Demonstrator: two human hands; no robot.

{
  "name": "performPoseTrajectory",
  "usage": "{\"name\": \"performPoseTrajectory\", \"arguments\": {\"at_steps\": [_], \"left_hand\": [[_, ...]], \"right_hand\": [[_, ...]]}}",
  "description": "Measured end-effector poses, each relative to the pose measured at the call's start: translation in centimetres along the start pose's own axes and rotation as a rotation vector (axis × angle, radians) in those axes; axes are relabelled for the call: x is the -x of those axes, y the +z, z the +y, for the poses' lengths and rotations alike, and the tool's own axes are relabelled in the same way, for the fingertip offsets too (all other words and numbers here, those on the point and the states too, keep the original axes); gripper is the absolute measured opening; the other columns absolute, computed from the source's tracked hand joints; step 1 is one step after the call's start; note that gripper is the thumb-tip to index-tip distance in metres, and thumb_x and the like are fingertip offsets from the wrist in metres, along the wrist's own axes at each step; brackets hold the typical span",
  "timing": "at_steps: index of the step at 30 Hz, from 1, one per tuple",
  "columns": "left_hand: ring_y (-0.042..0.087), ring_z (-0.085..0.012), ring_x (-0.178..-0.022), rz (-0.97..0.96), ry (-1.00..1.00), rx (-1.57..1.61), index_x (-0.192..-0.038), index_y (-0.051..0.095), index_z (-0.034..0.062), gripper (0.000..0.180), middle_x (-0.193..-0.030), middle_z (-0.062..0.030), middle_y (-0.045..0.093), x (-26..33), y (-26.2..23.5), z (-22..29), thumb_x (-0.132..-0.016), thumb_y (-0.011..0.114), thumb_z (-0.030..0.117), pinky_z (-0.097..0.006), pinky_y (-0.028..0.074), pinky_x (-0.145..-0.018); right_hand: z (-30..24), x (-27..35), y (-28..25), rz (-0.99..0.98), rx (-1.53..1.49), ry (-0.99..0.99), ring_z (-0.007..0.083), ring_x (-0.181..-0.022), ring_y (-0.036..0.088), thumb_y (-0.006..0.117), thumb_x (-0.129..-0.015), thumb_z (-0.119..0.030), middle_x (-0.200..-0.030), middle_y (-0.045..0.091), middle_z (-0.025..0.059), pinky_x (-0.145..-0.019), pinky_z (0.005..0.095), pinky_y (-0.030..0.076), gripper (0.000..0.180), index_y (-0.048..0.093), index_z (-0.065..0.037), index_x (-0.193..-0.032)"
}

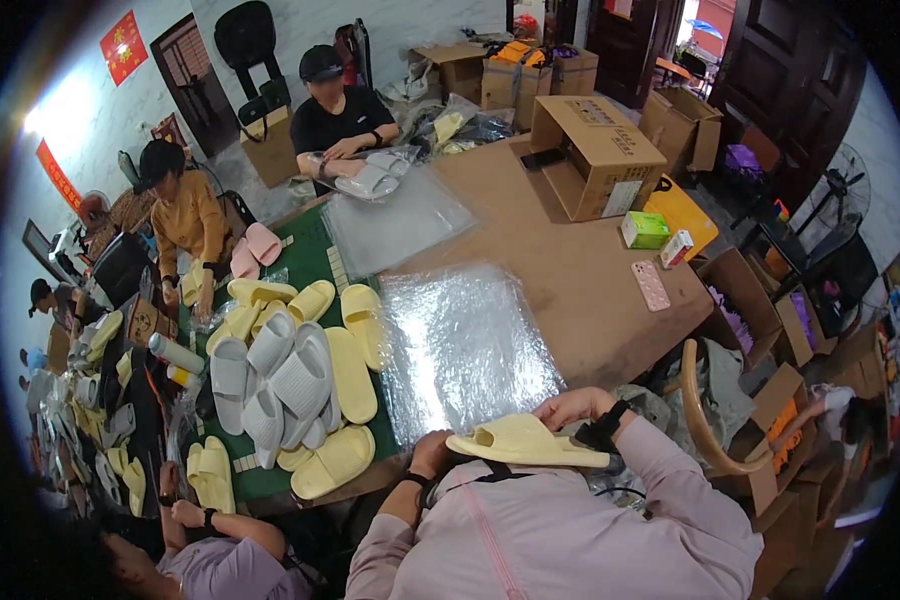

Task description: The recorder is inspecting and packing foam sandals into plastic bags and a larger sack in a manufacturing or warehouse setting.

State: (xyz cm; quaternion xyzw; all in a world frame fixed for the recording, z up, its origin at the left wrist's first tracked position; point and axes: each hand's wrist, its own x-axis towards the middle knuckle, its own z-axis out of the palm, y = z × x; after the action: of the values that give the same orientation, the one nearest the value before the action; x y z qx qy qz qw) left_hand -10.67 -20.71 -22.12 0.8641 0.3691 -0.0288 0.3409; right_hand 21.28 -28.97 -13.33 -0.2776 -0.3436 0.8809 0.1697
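The brown surface fills the middle of the view, with a green mat covering its left part. At its near edge lies a stack of clear plastic bags, shiny and crinkled, its far side lost in glare. Left of the bags, on the mat, sits a heap of grey and pale yellow slippers, overlapping so that single pairs are hard to count. Just off the near edge, close to the person's chest, is a pale yellow slipper: a thick foam slide, smooth, lying almost flat with its strap opening toward the left. The right hand is closed on its far right rim, fingers curled over the top. The left hand grips the left end; its fingers are mostly hidden behind the slipper and the pink sleeve. Far across the surface stand an open cardboard box, a small green box and a pink phone.
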Motion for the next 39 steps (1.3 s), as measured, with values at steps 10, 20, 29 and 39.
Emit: {"name": "performPoseTrajectory", "arguments": {"at_steps": [10, 20, 29, 39], "left_hand": [[0.06, -0.0315, -0.069, 0.653, -0.156, 0.531, -0.082, 0.057, 0.0013, 0.018, -0.076, -0.0174, 0.061, -2.4, -4.4, 4.5, -0.084, 0.053, 0.019, -0.038, 0.046, -0.062], [0.06, -0.0341, -0.065, 0.697, -0.088, 0.171, -0.082, 0.053, 0.0039, 0.011, -0.067, -0.0175, 0.06, -2.2, -4.9, 6.2, -0.081, 0.054, 0.015, -0.042, 0.046, -0.056], [0.059, -0.0357, -0.062, 0.474, -0.064, -0.171, -0.086, 0.052, 0.0074, 0.01, -0.068, -0.0163, 0.061, -1.7, -2.5, 2.7, -0.078, 0.05, 0.013, -0.046, 0.046, -0.058], [0.053, -0.0328, -0.103, 0.231, -0.057, -0.236, -0.108, 0.056, 0.0119, 0.03, -0.106, -0.0206, 0.056, -1.4, -2.4, 2.8, -0.08, 0.054, 0.023, -0.052, 0.037, -0.088]], "right_hand": [[-2.4, 1.4, 2.5, 0.27, 0.052, -0.154, 0.0071, -0.089, 0.055, 0.055, -0.081, -0.002, -0.107, 0.06, 0.0018, -0.08, 0.0202, 0.043, 0.036, 0.053, 0.0, -0.117], [-4.1, 2.5, 4.0, 0.492, 0.463, -0.211, 0.0071, -0.096, 0.051, 0.054, -0.081, -0.008, -0.109, 0.058, 0.0007, -0.085, 0.0224, 0.039, 0.03, 0.059, 0.001, -0.109], [-1.8, 2.6, 2.6, 0.386, 0.288, -0.089, 0.0054, -0.083, 0.055, 0.058, -0.083, -0.011, -0.098, 0.062, -0.0006, -0.076, 0.0203, 0.044, 0.03, 0.058, 0.002, -0.11], [-0.7, 2.4, 1.2, 0.432, 0.211, -0.059, 0.0071, -0.093, 0.052, 0.057, -0.083, -0.01, -0.108, 0.059, 0.0006, -0.084, 0.0212, 0.041, 0.029, 0.058, 0.002, -0.11]]}}
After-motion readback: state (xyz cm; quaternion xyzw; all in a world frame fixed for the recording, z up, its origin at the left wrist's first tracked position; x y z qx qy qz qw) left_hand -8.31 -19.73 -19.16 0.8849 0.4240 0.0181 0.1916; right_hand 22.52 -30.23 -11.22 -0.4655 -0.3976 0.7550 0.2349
